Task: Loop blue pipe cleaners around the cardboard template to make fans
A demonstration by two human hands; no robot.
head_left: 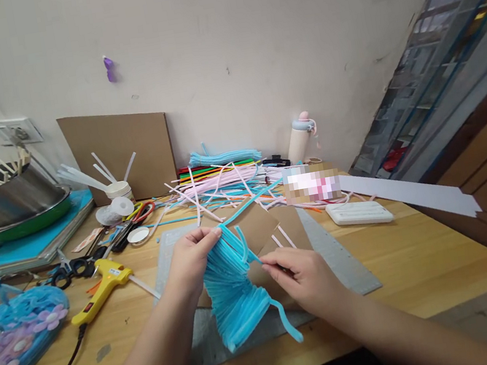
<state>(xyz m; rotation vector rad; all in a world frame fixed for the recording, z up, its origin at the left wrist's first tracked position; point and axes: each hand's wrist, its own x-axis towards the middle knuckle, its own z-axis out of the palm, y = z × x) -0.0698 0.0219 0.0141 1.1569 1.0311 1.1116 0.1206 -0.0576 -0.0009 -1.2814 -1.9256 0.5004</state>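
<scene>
A fan-like bundle of folded blue pipe cleaners [237, 295] hangs between my two hands, above a grey cutting mat [333, 248] and pieces of brown cardboard [255, 228]. My left hand [196, 249] pinches its upper left edge between thumb and fingers. At the right side of the bundle, my right hand [303, 272] grips the end of a blue pipe cleaner with its fingertips. One loose blue strand curls down at the lower right, and another sticks out upward to the right. My left palm's inner side is hidden.
On the left lie a yellow glue gun [102, 287], scissors [69, 271] and a blue piece with flowers [22, 338]. Behind are piled pipe cleaners [224, 179], a cardboard panel [125, 146] and a bottle [299, 139]. A white case [359, 213] sits right.
</scene>
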